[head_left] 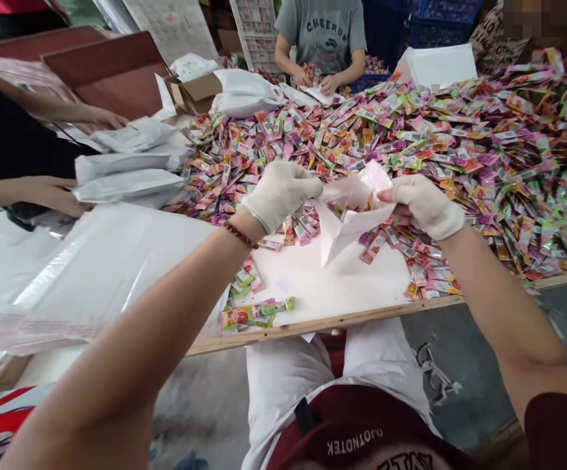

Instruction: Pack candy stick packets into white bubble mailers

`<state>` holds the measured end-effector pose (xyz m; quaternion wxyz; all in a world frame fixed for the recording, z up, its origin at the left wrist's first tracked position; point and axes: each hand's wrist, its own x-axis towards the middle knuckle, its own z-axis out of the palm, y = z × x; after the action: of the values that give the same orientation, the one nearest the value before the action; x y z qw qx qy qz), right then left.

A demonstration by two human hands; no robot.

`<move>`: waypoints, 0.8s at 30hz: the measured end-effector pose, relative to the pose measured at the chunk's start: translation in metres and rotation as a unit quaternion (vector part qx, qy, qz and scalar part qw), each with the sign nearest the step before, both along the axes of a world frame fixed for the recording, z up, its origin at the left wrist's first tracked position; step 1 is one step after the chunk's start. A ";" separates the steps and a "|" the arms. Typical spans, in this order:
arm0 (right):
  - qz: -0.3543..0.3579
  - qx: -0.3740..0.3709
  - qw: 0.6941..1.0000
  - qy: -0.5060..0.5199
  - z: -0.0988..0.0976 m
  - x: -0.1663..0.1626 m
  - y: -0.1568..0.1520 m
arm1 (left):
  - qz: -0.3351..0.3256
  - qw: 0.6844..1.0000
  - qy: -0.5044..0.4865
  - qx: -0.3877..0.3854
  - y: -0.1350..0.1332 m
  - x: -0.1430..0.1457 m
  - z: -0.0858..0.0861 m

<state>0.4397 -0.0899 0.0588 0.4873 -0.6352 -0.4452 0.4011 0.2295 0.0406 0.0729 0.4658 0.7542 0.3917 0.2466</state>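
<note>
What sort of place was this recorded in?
Probably a packing workshop: a big heap of colorful sachets on a wood-edged table, stuffed white bags, and blue plastic crates behind.

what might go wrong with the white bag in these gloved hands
The white bag is pinched between the left hand and right hand, so a loosened grip might let it slip. Loose packets by the table's front edge could get knocked off.

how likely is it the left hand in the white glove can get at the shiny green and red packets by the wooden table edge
Likely yes: the upper packets lie uncovered, nearer the body than the left hand, though it would probably have to release the thin white bag first.
</note>
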 end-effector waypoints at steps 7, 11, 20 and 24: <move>0.146 -0.134 0.973 -0.116 -0.028 -0.038 -0.080 | -0.054 0.954 0.001 0.294 -0.048 -0.012 -0.010; 0.282 -0.256 0.889 -0.254 -0.073 -0.080 -0.152 | -0.206 0.938 0.065 0.272 -0.117 -0.048 -0.078; 0.140 -0.177 0.878 -0.422 -0.144 -0.146 -0.167 | -0.021 0.986 0.054 -0.156 -0.202 -0.114 -0.175; 0.199 -0.150 0.828 -0.502 -0.176 -0.160 -0.122 | -0.042 0.961 0.017 -0.272 -0.224 -0.090 -0.197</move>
<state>0.2796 -0.2115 -0.1170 0.0049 -0.7123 -0.6792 0.1770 0.1390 -0.1829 -0.1237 0.6570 0.6184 0.4198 0.0983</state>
